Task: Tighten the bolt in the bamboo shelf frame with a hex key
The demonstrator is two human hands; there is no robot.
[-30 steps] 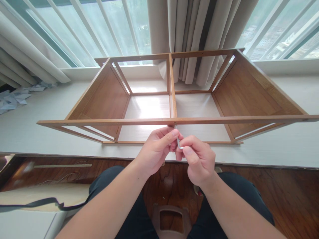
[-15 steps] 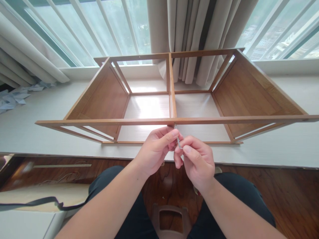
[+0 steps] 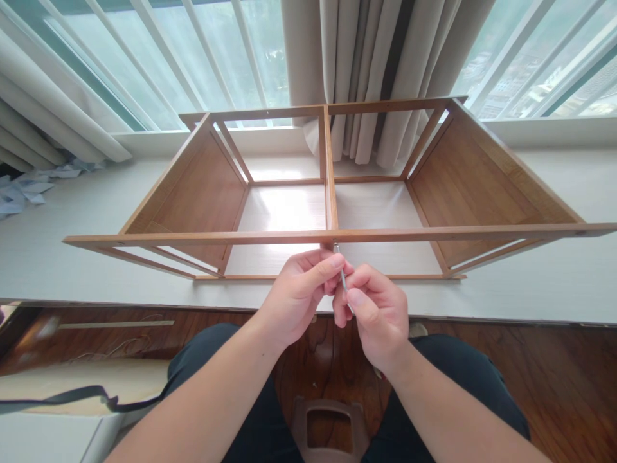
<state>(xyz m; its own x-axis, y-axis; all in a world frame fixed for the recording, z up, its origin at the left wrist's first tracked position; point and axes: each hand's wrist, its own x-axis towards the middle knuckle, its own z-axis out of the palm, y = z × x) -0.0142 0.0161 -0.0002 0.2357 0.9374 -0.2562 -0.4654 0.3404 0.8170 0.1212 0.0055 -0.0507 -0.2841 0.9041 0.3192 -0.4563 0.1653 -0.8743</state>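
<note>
A wooden frame (image 3: 216, 238) with two side panels and a middle divider lies on the white surface before me. Just below the middle of its near rail, a thin metal hex key (image 3: 342, 279) points up at the rail's front face. My left hand (image 3: 301, 289) pinches the upper part of the hex key between thumb and fingers, close beneath the rail. Lower down, my right hand (image 3: 378, 315) is closed around the key's bent end, which its fingers partly hide. Whether the tip sits in a screw I cannot make out.
The white ledge (image 3: 530, 283) carries the frame in front of the windows and a beige curtain (image 3: 357, 77). White paper pieces (image 3: 22, 193) lie at the far left. A brown stool (image 3: 330, 427) shows between my knees, above a dark wooden floor (image 3: 569, 379).
My right fingers have turned the hex key's bent end, which now points down rather than toward the right. My left hand keeps its pinch near the rail. The view has shifted slightly.
</note>
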